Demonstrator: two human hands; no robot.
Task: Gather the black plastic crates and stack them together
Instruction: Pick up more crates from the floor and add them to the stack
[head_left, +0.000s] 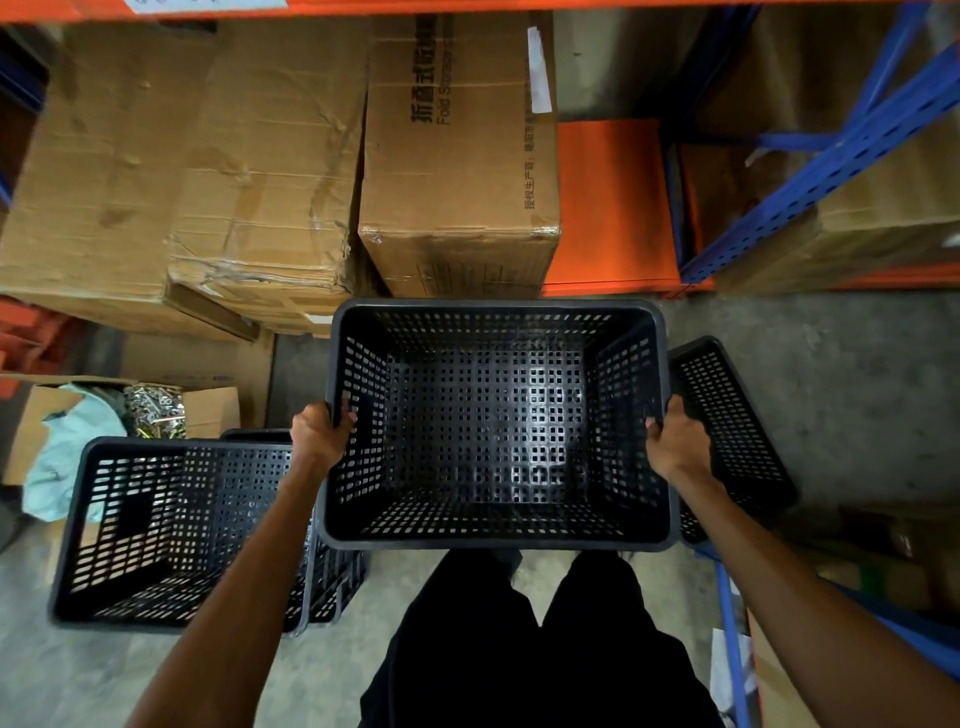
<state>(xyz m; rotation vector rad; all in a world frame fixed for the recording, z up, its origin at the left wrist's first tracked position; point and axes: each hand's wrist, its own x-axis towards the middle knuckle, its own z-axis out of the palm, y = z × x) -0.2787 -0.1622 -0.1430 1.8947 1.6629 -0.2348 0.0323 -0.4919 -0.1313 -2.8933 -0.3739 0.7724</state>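
I hold a black perforated plastic crate (498, 540) in front of me, above the floor, its open top facing up. My left hand (319, 428) grips its left rim and my right hand (675, 441) grips its right rim. On the floor to the left sits a second black crate (156, 530), apparently nested in or leaning on another black crate (332, 582) behind it. A further black crate (727, 415) lies tilted on the floor to the right, partly hidden by the one I hold.
Large cardboard boxes (457, 156) stand stacked under an orange shelf beam ahead. A blue rack upright (831, 171) slants at the right. An open carton with green plastic and metal parts (156, 410) sits at the left. Grey concrete floor (831, 374) lies around.
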